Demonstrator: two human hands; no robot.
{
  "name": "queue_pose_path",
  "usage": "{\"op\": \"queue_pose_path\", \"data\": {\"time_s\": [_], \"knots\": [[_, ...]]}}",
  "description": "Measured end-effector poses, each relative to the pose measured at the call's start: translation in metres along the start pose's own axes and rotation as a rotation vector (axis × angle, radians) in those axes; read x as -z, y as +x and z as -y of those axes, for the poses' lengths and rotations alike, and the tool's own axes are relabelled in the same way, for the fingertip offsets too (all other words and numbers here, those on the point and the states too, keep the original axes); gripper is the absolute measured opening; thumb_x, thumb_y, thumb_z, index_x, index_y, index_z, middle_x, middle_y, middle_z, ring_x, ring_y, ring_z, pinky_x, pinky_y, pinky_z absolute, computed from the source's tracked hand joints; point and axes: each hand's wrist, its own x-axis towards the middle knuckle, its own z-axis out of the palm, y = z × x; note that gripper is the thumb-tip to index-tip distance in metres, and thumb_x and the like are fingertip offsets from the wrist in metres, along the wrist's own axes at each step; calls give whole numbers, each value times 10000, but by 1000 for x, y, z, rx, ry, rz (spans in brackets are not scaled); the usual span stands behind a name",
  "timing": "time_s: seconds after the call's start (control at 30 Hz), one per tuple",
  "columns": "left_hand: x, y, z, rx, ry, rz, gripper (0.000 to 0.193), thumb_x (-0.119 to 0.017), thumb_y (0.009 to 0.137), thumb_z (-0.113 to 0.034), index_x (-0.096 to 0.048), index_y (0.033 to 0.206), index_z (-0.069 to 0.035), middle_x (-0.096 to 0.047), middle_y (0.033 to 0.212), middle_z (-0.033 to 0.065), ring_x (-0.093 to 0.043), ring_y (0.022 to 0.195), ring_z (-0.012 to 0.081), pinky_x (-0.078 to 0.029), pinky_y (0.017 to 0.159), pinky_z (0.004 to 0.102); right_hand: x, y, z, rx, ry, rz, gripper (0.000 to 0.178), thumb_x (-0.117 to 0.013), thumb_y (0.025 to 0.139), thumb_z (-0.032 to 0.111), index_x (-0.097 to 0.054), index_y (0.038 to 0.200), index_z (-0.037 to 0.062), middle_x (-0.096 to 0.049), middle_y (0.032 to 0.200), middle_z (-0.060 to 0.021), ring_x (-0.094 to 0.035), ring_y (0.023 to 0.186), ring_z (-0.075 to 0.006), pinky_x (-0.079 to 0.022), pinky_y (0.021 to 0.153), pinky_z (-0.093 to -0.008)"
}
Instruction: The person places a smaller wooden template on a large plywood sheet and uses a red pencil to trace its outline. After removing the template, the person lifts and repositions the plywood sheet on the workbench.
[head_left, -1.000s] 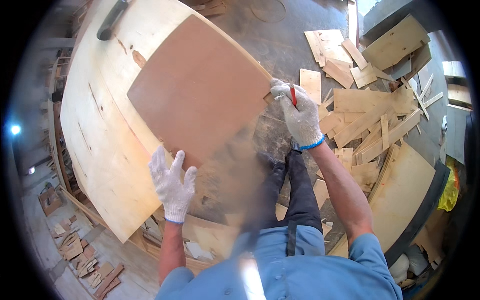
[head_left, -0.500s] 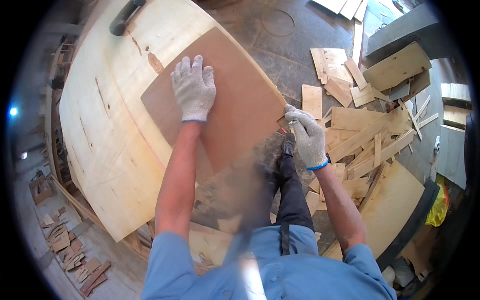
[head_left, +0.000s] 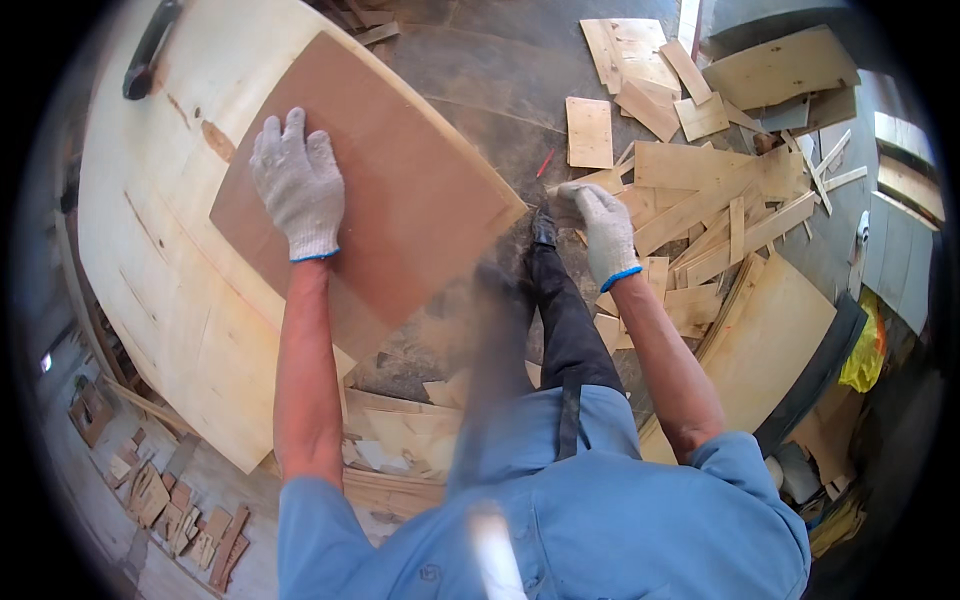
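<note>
My left hand (head_left: pixel 300 185), in a pale knit glove with a blue cuff, lies flat with fingers outstretched on a reddish-brown board (head_left: pixel 400 170). That board rests on a large pale plywood sheet (head_left: pixel 170 270). My right hand (head_left: pixel 600 225), gloved the same way, is just right of the board's near right corner, apart from it. Its fingers are bent in toward the thumb; whatever they pinch, if anything, is too small to make out. A dark-handled tool (head_left: pixel 150 55) lies on the plywood at the far left.
Plywood offcuts (head_left: pixel 690 165) are strewn over the floor at right, with a larger leaning panel (head_left: pixel 775 335) nearer me. A thin red stick (head_left: pixel 545 162) lies beyond my right hand. Small wood scraps (head_left: pixel 185 520) lie at lower left. My shoe (head_left: pixel 543 228) stands beside the board's corner.
My right hand has come away from the board's edge and its fingers have curled. My left hand stays flat on the board. The whole view has shifted with my head.
</note>
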Motion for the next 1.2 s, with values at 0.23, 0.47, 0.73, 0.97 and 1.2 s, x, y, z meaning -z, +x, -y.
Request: {"op": "queue_pose_path", "data": {"time_s": [0.23,0.47,0.73,0.97,1.2], "knots": [[9,7,1,-17,-246,-52,393,-547,1000,-245,-585,1315,-13,-602,1316,198,-542,1248,353,-400,1076,435,40,-15,-166,156,-381,150,257,-530,1008,241,-685,1030,37,-725,956,-83,-676,802,-168,-539,718,-291],[99,-37,-109,-99,-674,-179,356,-618,933,-56,-603,1281,17,-648,1238,169,-590,1175,329,-453,1034,406,44,-76,-221,-7,-375,158,266,-550,985,241,-690,995,15,-715,919,-80,-665,804,-157,-539,730,-290],[-77,-214,-286,175,-902,833,259,-561,947,-219,-687,1109,-61,-695,1084,164,-655,1037,328,-503,923,397,58,-82,-275,-126,-174,66,264,-529,969,225,-687,968,13,-704,922,-105,-670,835,-212,-537,763,-328],[-451,-279,-378,38,-316,1181,404,-489,931,-366,-677,1100,-51,-664,1141,231,-634,1067,400,-494,921,491,128,-58,-303,-258,-77,92,267,-505,991,150,-698,1030,-32,-721,953,-93,-684,875,-177,-547,805,-309],[-618,-313,-428,-120,-38,815,416,-564,882,-393,-687,1011,-17,-679,1078,260,-679,1008,379,-536,859,490,204,-23,-260,-656,527,-92,403,-508,998,263,-679,991,-102,-717,964,-223,-698,913,-276,-534,889,-374]]}}
